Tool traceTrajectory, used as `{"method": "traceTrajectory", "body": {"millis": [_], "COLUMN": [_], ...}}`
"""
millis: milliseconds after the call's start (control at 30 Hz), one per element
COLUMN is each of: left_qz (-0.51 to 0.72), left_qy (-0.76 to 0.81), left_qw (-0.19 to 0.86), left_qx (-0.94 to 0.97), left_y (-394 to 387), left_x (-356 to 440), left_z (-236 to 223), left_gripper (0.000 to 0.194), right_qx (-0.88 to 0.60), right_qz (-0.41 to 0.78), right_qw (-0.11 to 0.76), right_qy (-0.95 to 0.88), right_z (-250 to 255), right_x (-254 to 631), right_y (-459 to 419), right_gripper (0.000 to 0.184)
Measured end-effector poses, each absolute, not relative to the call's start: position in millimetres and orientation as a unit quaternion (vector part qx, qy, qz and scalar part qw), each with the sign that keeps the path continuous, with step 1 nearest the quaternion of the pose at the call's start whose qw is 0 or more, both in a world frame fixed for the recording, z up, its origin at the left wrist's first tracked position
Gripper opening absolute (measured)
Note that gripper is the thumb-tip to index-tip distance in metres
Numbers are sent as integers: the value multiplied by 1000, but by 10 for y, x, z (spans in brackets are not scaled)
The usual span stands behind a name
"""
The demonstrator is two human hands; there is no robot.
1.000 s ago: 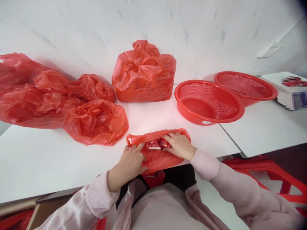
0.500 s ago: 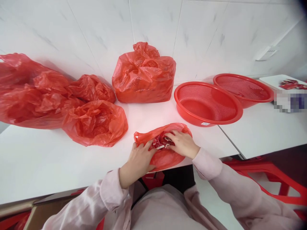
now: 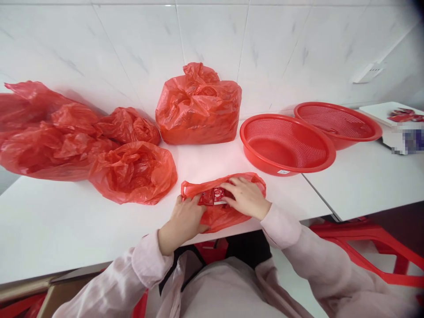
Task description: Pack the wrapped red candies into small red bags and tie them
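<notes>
Partly hidden: red packets [image 3: 218,194] under right hand [image 3: 247,197], grip unclear; left hand [image 3: 184,221] grasps open bag [image 3: 222,219].

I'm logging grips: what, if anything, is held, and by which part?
The left hand holds the near bag by the left end of its mouth. Whether the right hand at the packets grips one cannot be told.

Bright, soft light; glints on rear red bags [image 3: 198,110]; upper-right corner dark; far right pixelated.
</notes>
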State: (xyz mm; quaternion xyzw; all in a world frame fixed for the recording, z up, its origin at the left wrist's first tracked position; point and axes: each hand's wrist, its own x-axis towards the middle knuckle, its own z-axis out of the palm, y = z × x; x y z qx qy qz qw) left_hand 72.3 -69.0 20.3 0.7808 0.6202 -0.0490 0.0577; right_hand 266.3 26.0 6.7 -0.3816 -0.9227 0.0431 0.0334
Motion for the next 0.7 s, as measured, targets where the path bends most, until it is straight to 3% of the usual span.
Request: {"method": "traceTrajectory", "body": {"millis": [167, 333, 433, 567, 700], "left_qz": [-28, 170, 285, 361, 327], "left_qy": [608, 527, 517, 566, 635], "left_qw": [47, 26, -16, -114, -94], "left_qx": [792, 832, 807, 732, 694], "left_y": [-821, -1044, -1067, -989, -901], "left_x": [717, 553, 438, 318, 199], "left_z": [445, 828, 858, 675, 508], "left_gripper": [36, 26, 16, 19, 37], "right_qx": [-322, -297, -323, -368, -412], "right_qz": [65, 44, -28, -92, -61], "right_qw": [22, 84, -2, -126, -164], "right_qy": [-944, -950, -946, -917, -894], "right_z": [69, 337, 495, 555, 462], "right_x": [2529, 2770, 3056, 3384, 3449], "right_y": [212, 240, 273, 312, 317], "right_gripper": [29, 39, 34, 21, 37]}}
